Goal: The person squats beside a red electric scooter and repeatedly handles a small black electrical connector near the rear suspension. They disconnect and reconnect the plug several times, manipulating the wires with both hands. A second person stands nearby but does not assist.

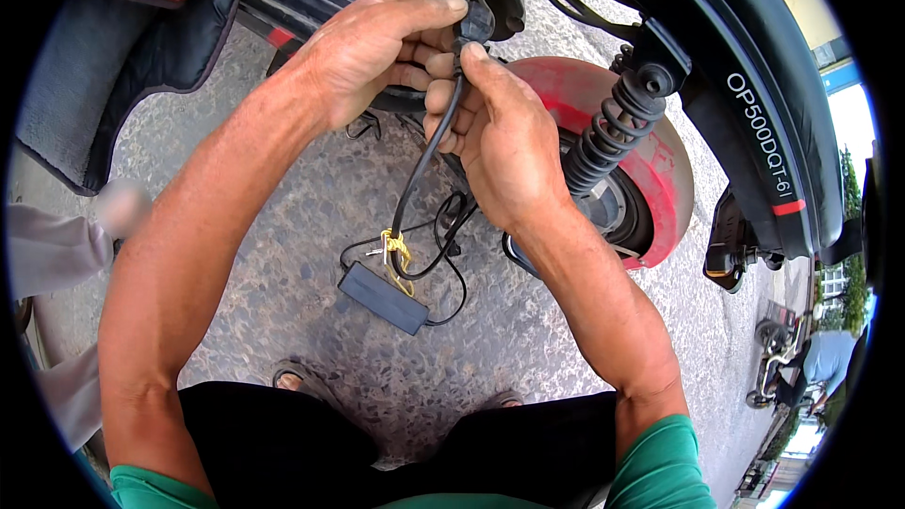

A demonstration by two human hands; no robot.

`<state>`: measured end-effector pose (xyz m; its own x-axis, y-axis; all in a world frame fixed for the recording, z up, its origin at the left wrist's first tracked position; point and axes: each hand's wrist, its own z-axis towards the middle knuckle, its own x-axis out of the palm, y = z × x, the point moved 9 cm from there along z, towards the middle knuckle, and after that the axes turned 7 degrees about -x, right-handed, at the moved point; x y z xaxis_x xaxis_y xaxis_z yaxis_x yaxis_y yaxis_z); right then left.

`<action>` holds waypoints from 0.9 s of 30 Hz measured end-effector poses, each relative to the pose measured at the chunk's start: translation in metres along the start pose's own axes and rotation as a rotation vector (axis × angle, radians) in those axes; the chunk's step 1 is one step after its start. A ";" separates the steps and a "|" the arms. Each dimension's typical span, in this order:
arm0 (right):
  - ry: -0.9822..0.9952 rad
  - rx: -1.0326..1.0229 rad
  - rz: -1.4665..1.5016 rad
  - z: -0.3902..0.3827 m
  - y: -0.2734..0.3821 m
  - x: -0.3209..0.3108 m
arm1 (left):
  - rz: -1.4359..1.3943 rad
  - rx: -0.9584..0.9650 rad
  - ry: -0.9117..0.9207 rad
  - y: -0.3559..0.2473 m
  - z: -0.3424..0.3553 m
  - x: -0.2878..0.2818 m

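Note:
Both hands meet at a black connector (pixel 474 24) beside the scooter's underside. My left hand (pixel 377 52) is closed on it, thumb laid along its top and fingers curled beneath. My right hand (pixel 504 137) pinches the thick black cable (pixel 420 170) just where it enters the connector. From there the cable hangs down to a yellow cord (pixel 395 247) tied around it. Below lies a black charger box (pixel 382 298) on the ground, its thin leads looped around it. Fingers hide part of the connector, so I cannot tell whether it is plugged into anything.
A coil-spring shock absorber (pixel 615 127) and a wheel under a red fender (pixel 665 217) stand right of my hands. The scooter's black body (pixel 764 94) arches above. A dark padded cover (pixel 170 47) hangs at left. Another person's sleeve (pixel 57 250) shows at the left edge.

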<state>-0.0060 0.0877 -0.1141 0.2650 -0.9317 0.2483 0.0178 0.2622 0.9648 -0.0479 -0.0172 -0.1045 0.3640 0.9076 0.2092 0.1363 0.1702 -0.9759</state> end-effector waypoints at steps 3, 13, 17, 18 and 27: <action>-0.023 0.016 0.030 0.001 -0.002 -0.001 | 0.004 0.013 0.023 0.000 0.000 0.004; -0.006 -0.013 -0.017 -0.001 0.001 0.002 | -0.069 0.001 0.058 0.005 0.000 0.002; -0.015 -0.026 -0.062 -0.004 0.003 0.001 | -0.079 0.001 0.069 0.002 -0.003 0.008; -0.009 -0.030 -0.072 -0.004 0.003 0.002 | -0.085 0.000 0.069 0.002 -0.003 0.008; -0.007 -0.030 -0.118 -0.006 0.004 0.002 | -0.138 -0.028 0.065 0.000 -0.009 0.010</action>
<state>0.0006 0.0881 -0.1103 0.2523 -0.9583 0.1342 0.0768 0.1581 0.9844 -0.0364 -0.0116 -0.1019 0.3992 0.8492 0.3457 0.2148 0.2799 -0.9357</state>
